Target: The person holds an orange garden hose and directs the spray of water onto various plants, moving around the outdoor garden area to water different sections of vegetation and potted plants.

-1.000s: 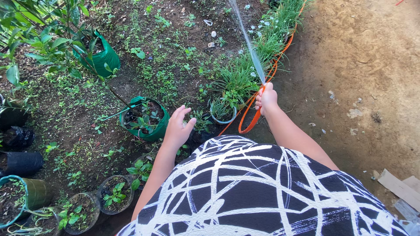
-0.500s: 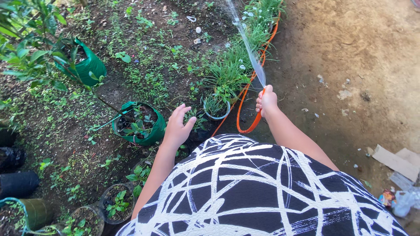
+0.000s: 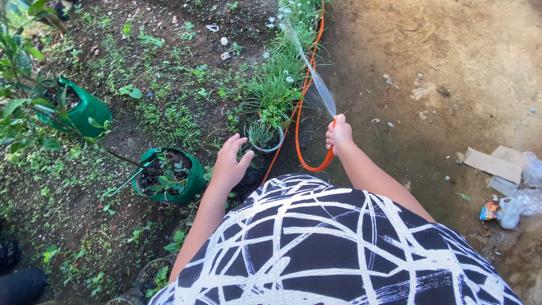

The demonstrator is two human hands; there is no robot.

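A person in a black-and-white patterned top looks down at a garden bed. The right hand point(image 3: 339, 134), just right of centre, is closed in a fist around the end of an orange hose point(image 3: 309, 164). The hose loops below and left of that hand, then runs up along a row of grassy plants point(image 3: 276, 85). A thin jet of water point(image 3: 313, 73) shoots from the fist toward the top of the frame. Compared with a second ago, the whole view has swung, so the plants sit further left and litter point(image 3: 511, 197) shows at right. The left hand point(image 3: 230, 164), left of centre, is spread open and holds nothing, hovering near a small round pot point(image 3: 264, 138) and a green grow bag point(image 3: 169, 176).
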